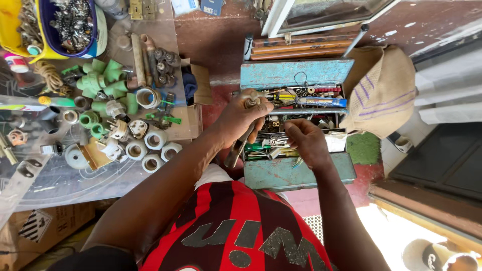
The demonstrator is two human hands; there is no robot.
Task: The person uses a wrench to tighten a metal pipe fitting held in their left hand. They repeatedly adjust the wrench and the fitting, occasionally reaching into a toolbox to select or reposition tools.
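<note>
An open blue-green metal toolbox (296,173) stands on the floor in front of me, full of small tools, wires and screws. My left hand (241,116) is closed around a grey metal tool (238,149) whose handle hangs down over the box's left edge. My right hand (305,139) reaches into the middle of the box, with its fingers curled among the small parts. Whether it grips anything, I cannot tell. My red and black shirt (236,226) fills the bottom of the view.
At left, a glass-topped surface (75,185) carries green pipe fittings (100,78), white sockets (150,148) and several metal parts. A yellow tub (10,22) and a blue tub of hardware sit at top left. A burlap sack (384,88) lies right of the toolbox. Another person's cap (434,256) shows at bottom right.
</note>
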